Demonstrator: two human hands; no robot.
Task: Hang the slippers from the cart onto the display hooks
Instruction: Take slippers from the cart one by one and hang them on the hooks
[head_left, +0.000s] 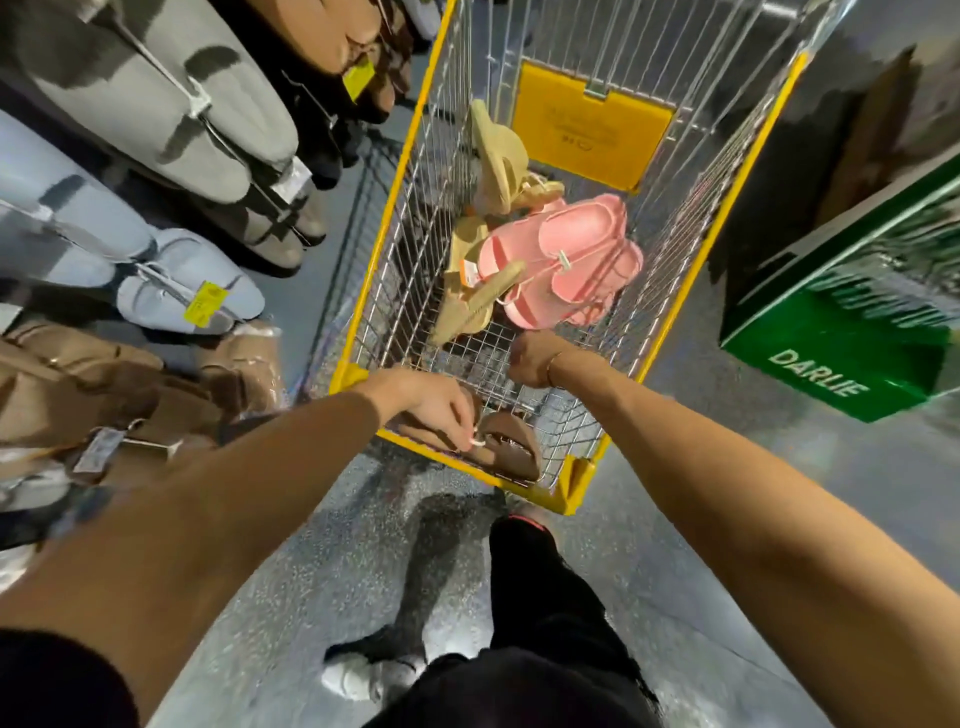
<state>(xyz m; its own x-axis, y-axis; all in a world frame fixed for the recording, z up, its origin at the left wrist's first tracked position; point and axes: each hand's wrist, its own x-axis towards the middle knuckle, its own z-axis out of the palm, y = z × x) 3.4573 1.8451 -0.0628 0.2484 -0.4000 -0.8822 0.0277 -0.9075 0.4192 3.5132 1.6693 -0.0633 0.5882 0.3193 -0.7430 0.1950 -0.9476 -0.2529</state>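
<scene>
Left hand (441, 410) pinching brown slippers (511, 447) in cart (748, 171); right hand (530, 358) curled, grip unclear.

A yellow-framed wire cart (558, 483) was positioned on a grey speckled floor (291, 597). Inside the cart basket, a pair of pink slippers (571, 260) was laid beside tan slippers (467, 291), with further tan slippers (498, 156) propped against the left wire wall. Brown slippers (511, 447) were located at the near end. A green carton (841, 332) was set on the floor, right of the cart.
</scene>
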